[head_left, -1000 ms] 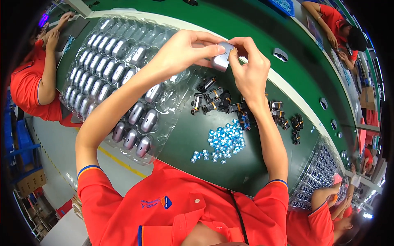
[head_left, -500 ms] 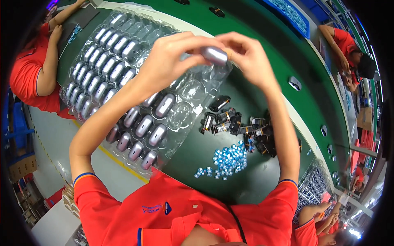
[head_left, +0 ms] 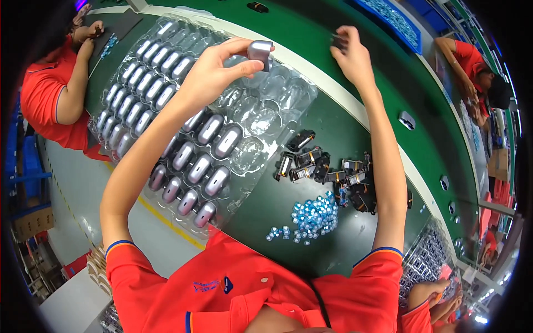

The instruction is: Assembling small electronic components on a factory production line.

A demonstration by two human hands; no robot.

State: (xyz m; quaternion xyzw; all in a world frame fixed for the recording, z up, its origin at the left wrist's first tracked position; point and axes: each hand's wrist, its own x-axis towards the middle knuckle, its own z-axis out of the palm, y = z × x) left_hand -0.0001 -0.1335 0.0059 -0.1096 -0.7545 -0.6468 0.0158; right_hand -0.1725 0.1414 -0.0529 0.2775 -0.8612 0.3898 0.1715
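Observation:
Between the thumb and fingers of my left hand (head_left: pixel 222 66) is a silver-grey rounded case shell (head_left: pixel 260 51), held up above the far part of the clear tray. My right hand (head_left: pixel 354 55) is apart from it, over the green belt, its fingers closed on a small dark part (head_left: pixel 338 41) that is blurred. Below my left arm, the clear plastic tray (head_left: pixel 252 158) carries rows of grey oval cases (head_left: pixel 227 140), with some pockets unfilled. Black small assemblies (head_left: pixel 305 158) lie in a loose heap by my right forearm. Nearer me is a pile of shiny blue bits (head_left: pixel 313 215).
A green belt (head_left: pixel 383 100) with a pale rim curves past the table's far side, carrying a grey shell (head_left: pixel 407 120) and a black part (head_left: pixel 257 7). A blue bin (head_left: pixel 408 30) stands beyond. Co-workers in red shirts sit at left (head_left: pixel 53 100) and right.
My hands have parted. The left has drawn the grey shell up and left, turning it; the right has moved up and right over the belt with a dark part.

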